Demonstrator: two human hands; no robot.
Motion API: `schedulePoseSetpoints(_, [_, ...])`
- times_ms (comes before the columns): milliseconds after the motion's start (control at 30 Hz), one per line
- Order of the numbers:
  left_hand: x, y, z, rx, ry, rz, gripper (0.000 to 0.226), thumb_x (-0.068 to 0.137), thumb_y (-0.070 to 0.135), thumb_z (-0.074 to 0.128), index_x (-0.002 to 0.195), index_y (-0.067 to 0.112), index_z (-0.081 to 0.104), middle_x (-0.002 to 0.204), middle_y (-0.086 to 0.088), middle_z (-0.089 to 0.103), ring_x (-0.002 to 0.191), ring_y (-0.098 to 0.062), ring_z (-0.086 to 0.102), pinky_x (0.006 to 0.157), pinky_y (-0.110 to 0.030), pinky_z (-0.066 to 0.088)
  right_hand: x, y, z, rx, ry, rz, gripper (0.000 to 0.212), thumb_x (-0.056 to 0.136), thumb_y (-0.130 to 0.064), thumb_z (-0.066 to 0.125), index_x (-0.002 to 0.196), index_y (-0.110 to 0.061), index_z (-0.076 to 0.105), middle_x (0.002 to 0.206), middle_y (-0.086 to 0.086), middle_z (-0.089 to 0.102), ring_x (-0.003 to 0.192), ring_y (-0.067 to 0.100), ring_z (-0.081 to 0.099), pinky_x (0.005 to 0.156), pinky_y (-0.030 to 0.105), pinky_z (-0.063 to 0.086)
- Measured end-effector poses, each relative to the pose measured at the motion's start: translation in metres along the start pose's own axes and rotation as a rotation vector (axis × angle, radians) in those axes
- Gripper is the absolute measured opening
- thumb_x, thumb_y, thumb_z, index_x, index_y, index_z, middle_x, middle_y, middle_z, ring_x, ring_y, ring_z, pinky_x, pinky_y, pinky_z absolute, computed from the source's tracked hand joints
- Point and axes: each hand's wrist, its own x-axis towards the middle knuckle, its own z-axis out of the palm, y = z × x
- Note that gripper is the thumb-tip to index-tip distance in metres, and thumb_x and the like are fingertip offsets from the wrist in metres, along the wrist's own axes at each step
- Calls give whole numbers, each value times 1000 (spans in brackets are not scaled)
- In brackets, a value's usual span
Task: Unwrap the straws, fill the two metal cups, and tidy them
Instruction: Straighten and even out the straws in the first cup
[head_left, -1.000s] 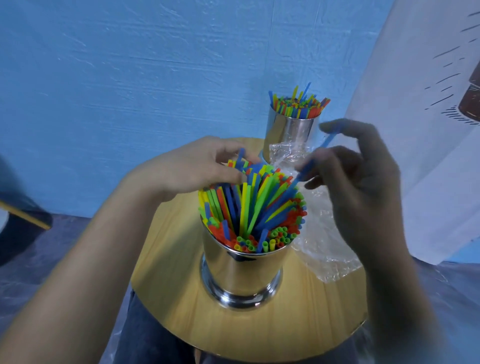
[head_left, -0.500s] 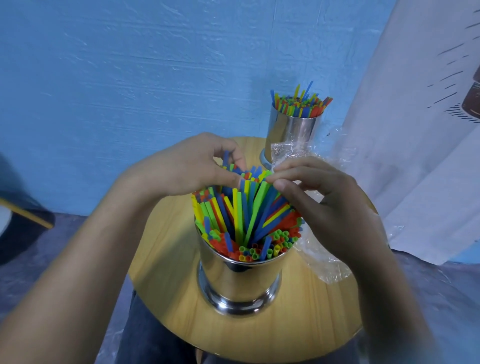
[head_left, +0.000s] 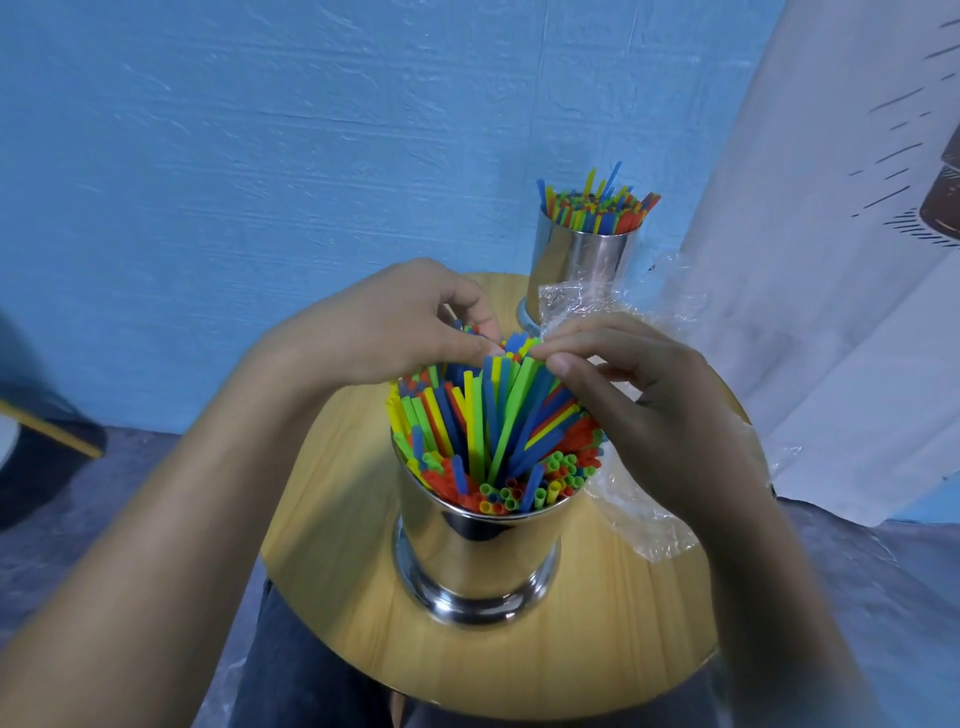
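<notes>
Wall (head_left: 260, 156): blue, rough, behind the near cup
Cloth (head_left: 831, 312): white, hanging to the right of the near cup and beyond it
Bench (head_left: 332, 545): round, pale wood grain; it carries the near cup
Near cup (head_left: 478, 561): shiny metal, upright on its flared foot; packed full
Straws (head_left: 493, 415): red, yellow, green and blue; standing in the near cup, the middle ones leaning together into a peak above its rim
Left hand (head_left: 384, 332): over the far left side of the near cup; fingers (head_left: 467, 306) curled, thumb and fingertips clamped on the straw tips at the peak
Right hand (head_left: 660, 405): over the right side of the near cup; fingers (head_left: 571, 364) bent and close together, pinching the same peak from the right
Wrapper (head_left: 644, 525): clear crumpled plastic; on the bench just right of the near cup, partly under the right hand
Far cup (head_left: 582, 270): metal, upright; behind the near cup and to its right, well apart from it
Far straws (head_left: 597, 208): same colours; upright in the far cup, uneven in height
</notes>
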Motion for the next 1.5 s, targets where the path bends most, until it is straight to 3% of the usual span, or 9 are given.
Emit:
schedulePoseSetpoints(133, [1, 3, -1, 23, -19, -6, 5, 90, 28, 74, 86, 31, 75, 88, 0, 74, 75, -18, 70, 65, -34, 60, 0, 1, 1, 16, 5, 6, 16, 101, -19, 63, 100, -25, 78, 104, -20, 70, 106, 8, 66, 80, 16, 52])
schedulePoseSetpoints(233, [1, 2, -1, 3, -34, -6, 10, 92, 27, 74, 84, 33, 75, 86, -2, 75, 63, -4, 64, 57, -24, 53, -1, 2, 1, 22, 9, 1, 17, 102, -19, 63, 101, -28, 77, 104, -19, 70, 106, 9, 66, 81, 19, 54])
schedulePoseSetpoints(400, [-2, 2, -1, -31, -43, -20, 14, 92, 17, 72, 91, 30, 77, 94, -8, 76, 77, -20, 71, 69, -34, 59, -2, 5, 2, 28, 22, -15, 17, 102, -18, 63, 100, -29, 76, 104, -19, 71, 106, 10, 67, 80, 21, 55])
schedulePoseSetpoints(667, [-3, 2, -2, -17, -54, -34, 10, 92, 19, 73, 91, 28, 76, 95, -4, 76, 77, -16, 74, 69, -33, 63, -2, 4, 3, 30, 25, -14, 16, 101, -26, 59, 102, -28, 76, 104, -18, 71, 105, 10, 67, 80, 21, 56])
schedulePoseSetpoints(833, [-4, -3, -4, -290, 124, 98, 5, 87, 26, 79, 88, 25, 74, 82, 10, 69, 81, -3, 61, 77, -15, 47, -2, 4, 4, 28, 22, -5, 17, 100, -26, 60, 103, -26, 77, 105, -16, 72, 106, 11, 67, 81, 22, 56])
schedulePoseSetpoints(967, [-3, 0, -9, -533, 311, 213, 6, 87, 25, 73, 86, 31, 73, 90, 3, 67, 88, -9, 61, 76, -24, 48, -3, 2, 2, 28, 11, -8, 16, 100, -25, 61, 103, -31, 76, 105, -16, 72, 107, 11, 67, 82, 20, 55])
schedulePoseSetpoints(1133, [-6, 5, -15, -770, 515, 256, 9, 92, 17, 68, 89, 26, 70, 85, 8, 69, 79, -14, 63, 71, -26, 51, -4, -3, -1, 42, -16, 9, 19, 98, -24, 67, 103, -42, 71, 106, -17, 71, 107, 8, 65, 83, 15, 53])
schedulePoseSetpoints(1333, [-14, 0, -12, -594, 459, 267, 9, 87, 21, 74, 89, 26, 66, 81, 11, 64, 86, -13, 63, 74, -28, 50, -1, -9, 0, 9, -15, 3, 16, 99, -28, 64, 100, -42, 71, 103, -18, 72, 106, 11, 67, 84, 23, 55])
schedulePoseSetpoints(1500, [-18, 9, -10, -489, 435, 334, 10, 89, 17, 73, 90, 22, 65, 81, 13, 61, 79, -8, 55, 72, -24, 46, 4, -18, 3, -3, -5, -12, 13, 97, -35, 61, 101, -41, 73, 101, -22, 71, 106, 8, 66, 87, 34, 56])
